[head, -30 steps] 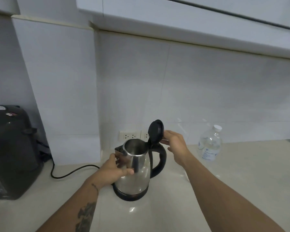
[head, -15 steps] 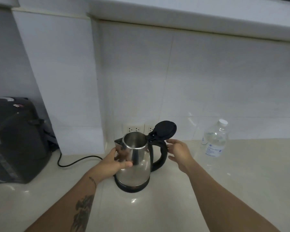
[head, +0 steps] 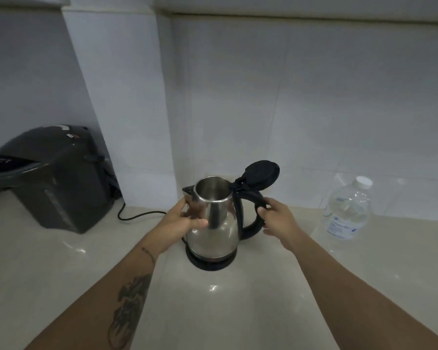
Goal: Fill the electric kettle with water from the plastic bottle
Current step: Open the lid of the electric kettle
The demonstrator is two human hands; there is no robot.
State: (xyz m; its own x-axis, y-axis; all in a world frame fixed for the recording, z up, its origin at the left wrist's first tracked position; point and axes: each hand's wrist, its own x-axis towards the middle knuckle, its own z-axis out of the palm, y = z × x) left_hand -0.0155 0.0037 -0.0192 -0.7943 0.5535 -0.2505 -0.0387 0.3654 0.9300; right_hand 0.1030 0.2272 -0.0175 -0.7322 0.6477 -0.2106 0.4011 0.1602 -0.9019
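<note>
Both hands hold the open kettle (head: 213, 223): left hand (head: 180, 222) gripping body, right hand (head: 280, 219) curling round handle; lifting could spill nothing yet, but may tip its base (head: 210, 262).

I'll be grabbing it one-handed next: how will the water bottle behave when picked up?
The bottle looks like thin clear plastic, so it will probably dent under a firm grip. It seems largely full, so likely heavy for its size. It stands upright with its white cap on, so no spill is likely, though its smooth wall could be slippery.

bare counter (head: 296, 248) between kettle (head: 213, 223) and bottle (head: 347, 210).
</note>
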